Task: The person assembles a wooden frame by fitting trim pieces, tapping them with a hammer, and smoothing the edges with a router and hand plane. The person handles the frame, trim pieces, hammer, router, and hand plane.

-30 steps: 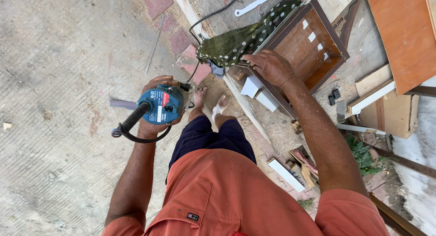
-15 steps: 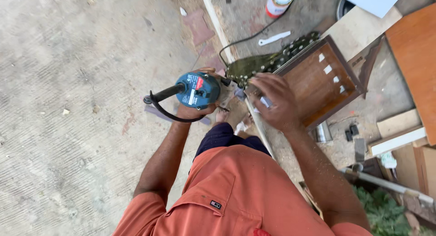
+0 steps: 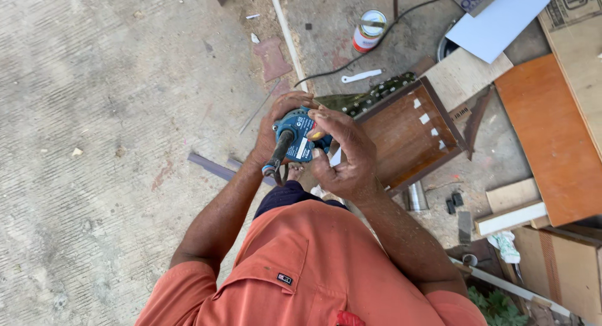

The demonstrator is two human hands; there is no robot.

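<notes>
We cannot see the blue power tool's (image 3: 300, 138) lower end behind our right hand (image 3: 343, 151) and left hand (image 3: 271, 134), the orange board (image 3: 552, 138) runs off the right edge, and our feet are hidden beneath our shirt.

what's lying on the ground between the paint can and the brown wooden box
In the head view, a black cable and a small white flat piece lie between the paint can and the brown wooden box.

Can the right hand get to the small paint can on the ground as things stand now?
Probably not at once. The right hand is at the blue power tool, which the left hand grips, and the paint can stands far beyond it on the ground, past the brown wooden box.
</notes>
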